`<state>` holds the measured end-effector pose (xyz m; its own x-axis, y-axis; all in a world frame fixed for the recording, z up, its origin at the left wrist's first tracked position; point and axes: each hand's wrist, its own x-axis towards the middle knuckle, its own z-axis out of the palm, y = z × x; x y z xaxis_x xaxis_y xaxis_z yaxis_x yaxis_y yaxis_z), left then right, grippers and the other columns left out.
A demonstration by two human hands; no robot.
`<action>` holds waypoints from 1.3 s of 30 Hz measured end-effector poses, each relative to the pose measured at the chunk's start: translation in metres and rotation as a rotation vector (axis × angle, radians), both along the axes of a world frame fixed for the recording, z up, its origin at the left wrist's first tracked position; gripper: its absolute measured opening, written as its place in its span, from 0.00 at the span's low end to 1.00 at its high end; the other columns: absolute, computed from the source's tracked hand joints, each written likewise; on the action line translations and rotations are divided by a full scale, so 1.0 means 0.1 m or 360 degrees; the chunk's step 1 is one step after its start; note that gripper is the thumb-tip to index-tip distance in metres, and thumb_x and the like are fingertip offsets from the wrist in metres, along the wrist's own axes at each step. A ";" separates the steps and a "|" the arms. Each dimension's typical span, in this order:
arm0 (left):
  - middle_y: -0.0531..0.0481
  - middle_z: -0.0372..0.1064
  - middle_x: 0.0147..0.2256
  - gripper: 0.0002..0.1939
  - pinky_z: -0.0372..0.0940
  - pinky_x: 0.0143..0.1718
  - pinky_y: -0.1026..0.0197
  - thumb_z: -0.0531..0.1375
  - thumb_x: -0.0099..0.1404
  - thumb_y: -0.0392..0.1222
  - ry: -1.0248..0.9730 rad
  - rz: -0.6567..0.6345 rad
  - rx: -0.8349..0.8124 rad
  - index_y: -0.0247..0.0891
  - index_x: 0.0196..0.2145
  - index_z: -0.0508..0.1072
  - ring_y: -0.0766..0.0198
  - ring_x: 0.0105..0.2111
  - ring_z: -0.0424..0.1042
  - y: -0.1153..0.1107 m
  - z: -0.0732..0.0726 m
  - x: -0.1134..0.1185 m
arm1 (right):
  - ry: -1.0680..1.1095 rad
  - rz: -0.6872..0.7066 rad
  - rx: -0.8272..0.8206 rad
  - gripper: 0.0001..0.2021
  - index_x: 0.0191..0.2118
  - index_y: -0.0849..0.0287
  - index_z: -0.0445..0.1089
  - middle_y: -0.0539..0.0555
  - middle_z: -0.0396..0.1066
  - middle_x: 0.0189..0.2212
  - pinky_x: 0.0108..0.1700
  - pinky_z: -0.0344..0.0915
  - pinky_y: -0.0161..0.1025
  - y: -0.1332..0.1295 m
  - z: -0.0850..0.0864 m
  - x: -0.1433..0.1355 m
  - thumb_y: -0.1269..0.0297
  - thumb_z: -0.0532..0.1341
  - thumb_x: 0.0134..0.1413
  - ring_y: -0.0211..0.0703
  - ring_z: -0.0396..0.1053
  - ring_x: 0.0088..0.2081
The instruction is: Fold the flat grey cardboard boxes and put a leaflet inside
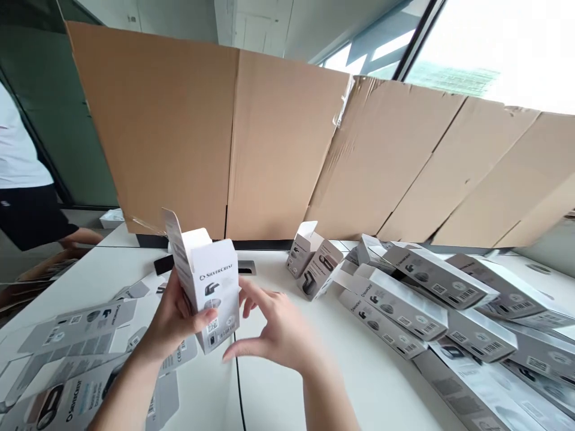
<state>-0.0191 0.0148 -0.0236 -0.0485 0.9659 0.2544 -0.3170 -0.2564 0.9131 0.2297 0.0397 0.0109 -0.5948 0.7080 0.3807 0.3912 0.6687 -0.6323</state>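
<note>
A small white Silvercrest carton [219, 287] stands upright in the air over the table, its top flaps raised. My left hand [182, 317] wraps round its left side, the thumb pressed on the printed front. On the other side my right hand [274, 326] has its fingers and thumb spread, the index finger close to the carton's right edge; whether it touches cannot be made out. Flat unfolded cartons [85, 323] lie under and left of my left arm. Folded-up cartons [404, 299] are piled on the right.
Two cartons [321, 269] sit at the back middle of the white table [274, 401]. Tall cardboard panels [179, 137] wall off the far edge. A dark seam or cable [239, 383] runs down the table. Another person [22, 173] stands at far left.
</note>
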 end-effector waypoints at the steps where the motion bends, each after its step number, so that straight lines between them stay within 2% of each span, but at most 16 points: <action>1: 0.41 0.84 0.54 0.47 0.80 0.47 0.51 0.88 0.55 0.51 0.0110 0.0017 0.0037 0.48 0.65 0.71 0.39 0.53 0.86 -0.01 0.00 0.00 | 0.0091 -0.0049 0.0101 0.57 0.83 0.41 0.64 0.54 0.86 0.50 0.44 0.82 0.45 -0.02 0.00 0.00 0.33 0.84 0.54 0.48 0.82 0.42; 4: 0.40 0.83 0.57 0.49 0.80 0.47 0.50 0.88 0.54 0.54 0.0440 0.0118 0.0052 0.47 0.66 0.73 0.40 0.53 0.84 -0.04 -0.05 0.01 | 0.0466 -0.0164 0.0484 0.50 0.87 0.39 0.58 0.60 0.82 0.59 0.47 0.88 0.49 -0.05 0.02 0.00 0.40 0.78 0.69 0.50 0.82 0.47; 6: 0.41 0.84 0.55 0.46 0.80 0.47 0.49 0.88 0.54 0.55 0.0680 0.0164 0.0072 0.47 0.65 0.75 0.40 0.52 0.84 -0.05 -0.10 0.01 | 0.0644 -0.0164 0.0723 0.41 0.84 0.38 0.64 0.60 0.80 0.58 0.47 0.89 0.48 -0.06 0.04 0.00 0.50 0.78 0.73 0.51 0.83 0.51; 9: 0.43 0.84 0.52 0.44 0.81 0.48 0.48 0.87 0.56 0.53 0.0835 0.0159 0.0158 0.49 0.65 0.75 0.42 0.50 0.84 -0.03 -0.17 -0.03 | 0.0725 -0.0173 0.1007 0.34 0.78 0.38 0.74 0.58 0.81 0.54 0.45 0.89 0.47 -0.03 0.06 0.00 0.62 0.79 0.73 0.51 0.85 0.52; 12: 0.44 0.83 0.52 0.47 0.83 0.46 0.51 0.85 0.61 0.50 0.0673 0.0027 0.0187 0.51 0.71 0.70 0.45 0.48 0.85 -0.02 -0.19 -0.06 | 0.0709 -0.0201 0.1154 0.39 0.79 0.39 0.74 0.58 0.85 0.53 0.44 0.88 0.50 0.01 0.06 -0.03 0.67 0.81 0.69 0.52 0.85 0.47; 15: 0.43 0.82 0.53 0.47 0.83 0.46 0.53 0.82 0.63 0.48 0.0580 -0.0137 0.0202 0.51 0.73 0.67 0.46 0.49 0.85 -0.01 -0.17 -0.10 | 0.0677 -0.0151 0.1134 0.43 0.81 0.43 0.71 0.58 0.87 0.53 0.43 0.85 0.51 0.03 0.04 -0.09 0.67 0.83 0.66 0.52 0.84 0.45; 17: 0.43 0.81 0.52 0.47 0.83 0.46 0.54 0.81 0.64 0.46 0.0596 -0.0209 0.0208 0.51 0.73 0.67 0.47 0.48 0.85 0.00 -0.17 -0.13 | 0.0667 -0.0135 0.1062 0.43 0.80 0.45 0.73 0.57 0.87 0.52 0.44 0.84 0.51 0.03 0.02 -0.12 0.65 0.84 0.64 0.52 0.83 0.44; 22: 0.45 0.79 0.51 0.47 0.83 0.40 0.58 0.79 0.63 0.40 0.0538 -0.0432 0.0210 0.52 0.73 0.65 0.50 0.45 0.85 0.04 -0.18 -0.17 | 0.0562 -0.0147 0.0852 0.31 0.71 0.48 0.79 0.61 0.83 0.58 0.51 0.86 0.50 0.04 -0.01 -0.10 0.57 0.82 0.67 0.55 0.84 0.55; 24: 0.45 0.79 0.51 0.46 0.83 0.41 0.58 0.80 0.62 0.40 0.0516 -0.0443 0.0202 0.51 0.72 0.67 0.50 0.45 0.85 0.06 -0.17 -0.16 | 0.0549 -0.0153 0.0815 0.29 0.69 0.49 0.79 0.60 0.83 0.56 0.51 0.86 0.51 0.04 0.00 -0.07 0.56 0.82 0.67 0.55 0.84 0.54; 28: 0.49 0.78 0.46 0.42 0.81 0.40 0.61 0.82 0.60 0.39 0.0474 -0.0355 0.0199 0.50 0.66 0.70 0.50 0.47 0.85 0.09 -0.17 -0.12 | 0.0637 -0.0142 0.0772 0.27 0.68 0.48 0.78 0.55 0.84 0.49 0.47 0.83 0.50 0.02 0.05 -0.02 0.67 0.82 0.68 0.51 0.82 0.47; 31: 0.49 0.79 0.47 0.44 0.80 0.38 0.61 0.82 0.60 0.40 0.0452 -0.0374 0.0187 0.50 0.67 0.69 0.51 0.44 0.85 0.10 -0.16 -0.09 | 0.0724 -0.0089 0.0730 0.27 0.67 0.47 0.80 0.53 0.82 0.45 0.44 0.83 0.48 0.01 0.07 -0.02 0.74 0.80 0.68 0.49 0.81 0.43; 35: 0.48 0.82 0.47 0.45 0.79 0.34 0.61 0.81 0.59 0.40 0.0458 -0.0413 0.0158 0.49 0.69 0.67 0.51 0.41 0.86 0.12 -0.15 -0.07 | 0.0818 -0.0008 0.0773 0.17 0.52 0.50 0.84 0.51 0.80 0.38 0.39 0.81 0.45 0.02 0.10 0.00 0.81 0.77 0.68 0.45 0.79 0.38; 37: 0.48 0.82 0.48 0.45 0.79 0.34 0.61 0.81 0.60 0.39 0.0466 -0.0418 0.0144 0.49 0.69 0.66 0.52 0.41 0.86 0.12 -0.15 -0.06 | 0.0822 -0.0006 0.0759 0.15 0.48 0.51 0.84 0.51 0.80 0.37 0.38 0.80 0.45 0.02 0.11 0.01 0.82 0.76 0.68 0.45 0.79 0.38; 39: 0.48 0.83 0.50 0.45 0.81 0.38 0.60 0.81 0.61 0.39 0.0472 -0.0417 0.0136 0.51 0.69 0.66 0.53 0.43 0.86 0.13 -0.17 -0.05 | 0.0769 -0.0064 0.0714 0.13 0.48 0.51 0.83 0.50 0.82 0.37 0.38 0.79 0.44 0.02 0.13 0.01 0.77 0.78 0.68 0.45 0.77 0.38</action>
